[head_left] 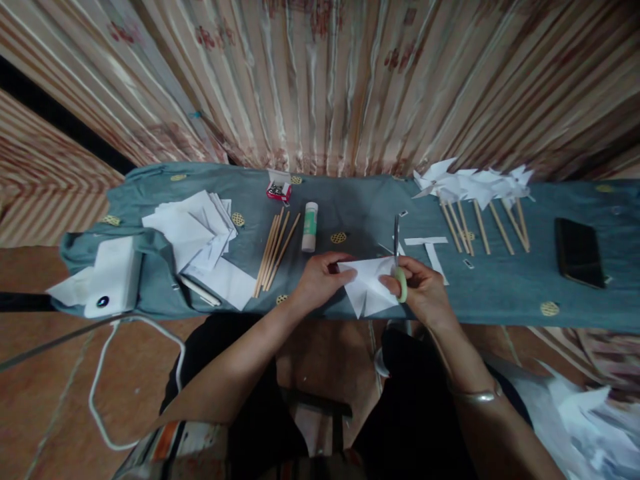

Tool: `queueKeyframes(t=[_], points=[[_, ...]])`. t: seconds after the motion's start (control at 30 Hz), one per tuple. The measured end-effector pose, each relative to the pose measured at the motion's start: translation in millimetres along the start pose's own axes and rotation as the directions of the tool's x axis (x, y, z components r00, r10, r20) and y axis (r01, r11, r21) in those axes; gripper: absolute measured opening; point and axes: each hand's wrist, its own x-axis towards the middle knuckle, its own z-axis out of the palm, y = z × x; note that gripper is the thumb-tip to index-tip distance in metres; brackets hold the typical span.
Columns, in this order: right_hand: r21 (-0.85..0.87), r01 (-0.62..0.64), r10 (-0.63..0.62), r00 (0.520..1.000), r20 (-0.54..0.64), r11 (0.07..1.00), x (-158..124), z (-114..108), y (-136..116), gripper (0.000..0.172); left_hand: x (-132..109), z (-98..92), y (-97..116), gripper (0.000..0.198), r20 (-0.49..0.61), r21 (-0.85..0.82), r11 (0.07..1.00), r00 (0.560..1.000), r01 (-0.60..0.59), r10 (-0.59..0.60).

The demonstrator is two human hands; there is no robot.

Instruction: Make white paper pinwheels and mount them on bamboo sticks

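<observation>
"Pinching what, over there?"

"With the left hand (pixel 320 280), gripping one side of the white paper piece (pixel 369 277) between thumb and fingers. With the right hand (pixel 424 288), pinching the other side and carrying green-handled scissors (pixel 401 277) as well, blades toward the curtain (pixel 340 87). Cannot tell whether parted or together at the blades. Holding everything just above the near edge of the teal tablecloth (pixel 500 293)."

"Seeing any trouble?"

"Possibly tearing at the notch, from uneven pulling on thin flaps. Perhaps nicking paper or a finger too, from sharing one hand between scissors and sheet. Could also crease, from pressing too hard with the thumbs."

"Looking how, that paper?"

"Plain white, nearly straight along the far side, split along the near side into pointed flaps. Too blurred for judging fold lines."

"And farther out?"

"Just beyond the right hand, noting paper strips (pixel 426 241); leftward, a glue stick (pixel 309 228), slim wooden sticks (pixel 270 257) and a small red box (pixel 279 191). Well to the right, finding paper pinwheels (pixel 473 185) in a row, then a dark phone (pixel 580 252). Far left, spotting heaped white sheets (pixel 185 227) beside a white pen (pixel 200 291)."
</observation>
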Motion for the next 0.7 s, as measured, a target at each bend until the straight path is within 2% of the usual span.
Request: queueKeyframes(t=[0.07,0.1,0.17,0.27,0.4,0.6,0.7], points=[[0.045,-0.020,0.023,0.997,-0.079,0.999,2.4,5.7,-2.0,0.036,-0.5,6.2,-0.4,0.055,-0.076,-0.211,0.977,0.997,0.015,-0.031],[0.072,-0.022,0.030,0.992,-0.120,0.997,3.7,8.4,-2.7,0.037,-1.8,10.0,-0.3,0.065,-0.079,-0.302,0.953,0.996,0.026,-0.052],[0.120,-0.017,0.039,0.983,-0.179,0.993,6.2,13.2,-3.3,0.042,-6.3,18.6,-0.2,0.074,-0.017,-0.418,0.906,0.997,0.067,-0.081],[0.180,0.000,0.039,0.976,-0.214,0.984,9.8,18.7,-3.0,0.040,-14.0,31.6,-2.0,0.070,0.070,-0.452,0.887,0.995,0.093,-0.068],[0.254,-0.002,0.061,0.973,-0.224,0.967,13.8,23.0,-1.7,0.040,-18.0,43.3,-5.8,0.064,0.094,-0.416,0.902,0.992,0.118,-0.087],[0.285,0.006,0.052,0.979,-0.195,0.959,16.0,26.2,2.1,0.040,-12.2,45.4,-8.5,0.046,0.031,-0.427,0.901,0.997,0.076,-0.069],[0.261,0.012,0.036,0.983,-0.178,0.965,15.0,27.9,3.4,0.039,-11.3,41.9,-9.1,0.032,-0.034,-0.365,0.928,0.995,0.077,-0.096]])
